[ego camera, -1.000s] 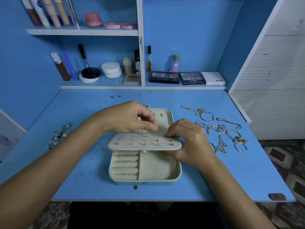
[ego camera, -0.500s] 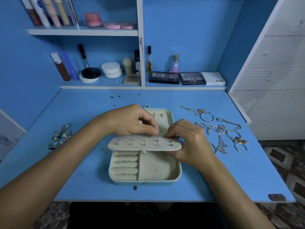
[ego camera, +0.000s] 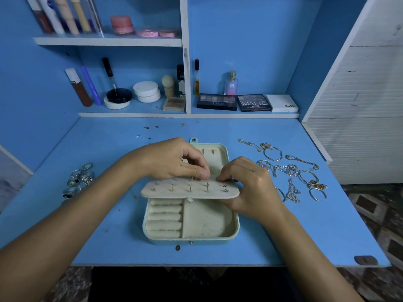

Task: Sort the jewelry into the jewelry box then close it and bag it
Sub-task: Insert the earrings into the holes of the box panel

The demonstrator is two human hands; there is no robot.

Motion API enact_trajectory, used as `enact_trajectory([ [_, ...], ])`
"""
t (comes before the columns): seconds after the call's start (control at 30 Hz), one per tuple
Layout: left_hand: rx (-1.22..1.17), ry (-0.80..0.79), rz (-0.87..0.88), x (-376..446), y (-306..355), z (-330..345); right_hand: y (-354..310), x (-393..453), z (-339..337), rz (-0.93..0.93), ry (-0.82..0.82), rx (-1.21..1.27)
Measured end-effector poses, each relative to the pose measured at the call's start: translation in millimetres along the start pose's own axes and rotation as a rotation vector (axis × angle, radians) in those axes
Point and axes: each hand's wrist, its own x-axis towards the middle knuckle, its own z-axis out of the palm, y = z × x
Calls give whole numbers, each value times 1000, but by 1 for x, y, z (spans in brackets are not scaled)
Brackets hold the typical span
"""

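Rings (ego camera: 79,180) lie in a cluster at the table's (ego camera: 109,214) left edge – count unclear. Left hand (ego camera: 172,159) has thumb and fingers curled, pinching an earring post over the panel. Jewelry box (ego camera: 192,234) sits open at center: 5 ring rolls (ego camera: 164,219) in the left compartment, nothing visible in the right one. The earring panel (ego camera: 189,189) lies across the box with about 8 studs stuck in. Right hand (ego camera: 248,184) grips the panel's right end. Chains and bracelets (ego camera: 292,171) spread on the table to the right – tangled, uncountable.
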Motion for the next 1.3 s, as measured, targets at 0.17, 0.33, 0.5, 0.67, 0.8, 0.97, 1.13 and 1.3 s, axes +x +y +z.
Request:
enact_trajectory([
  [0.17,23,-11,12,1,1,0,1,0,0,4,-1,-2],
  [0.33,57,-28,23,2,-1,0,1,-1,0,4,-5,-3],
  [0.5,84,-46,22,2,5,-5,0,-1,1,4,2,-3],
  [0.67,145,-60,-17,5,9,-8,1,0,1,-1,5,-13],
  [0.8,184,-83,-46,10,14,-7,1,-1,1,-2,6,-9],
  [0.97,200,-136,-68,14,18,-6,1,-1,2,2,15,-7],
  [1.13,222,-172,-79,15,23,-9,1,-1,2,6,8,-1],
  [1.3,250,-170,-94,16,26,-9,0,0,2,14,9,14],
])
